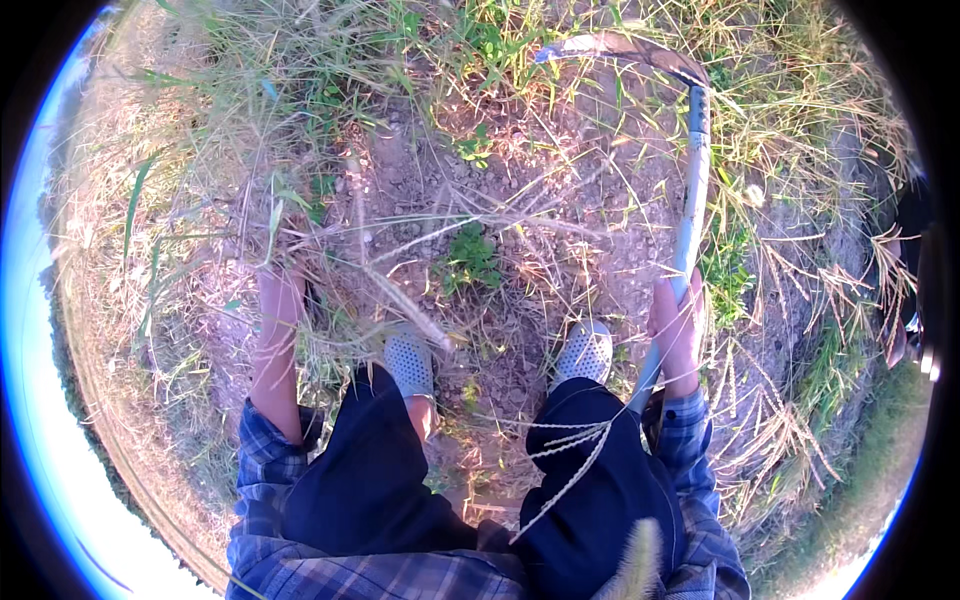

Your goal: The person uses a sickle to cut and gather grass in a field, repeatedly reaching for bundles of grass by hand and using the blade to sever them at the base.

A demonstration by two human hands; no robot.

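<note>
A sickle with a curved metal blade (637, 51) and a long pale-blue handle (694, 187) lies in my right hand (679, 322). The fingers wrap the handle's lower part, its end by my right knee. The blade is beyond the hand, its tip turned left, over grass and soil. On the left, my left hand (283, 262) is closed around a bunch of long dry grass (277, 225). Stems spread out from it and hide most of the fingers.
Between my perforated light clogs (409, 364) and the sickle lies bare crumbly soil (405, 165) with a small leafy green plant (471, 259). Tall grass (480, 37) stands ahead. Seed-headed stalks (780, 420) lean in at right. Something dark (911, 247), unclear, shows at the right rim.
</note>
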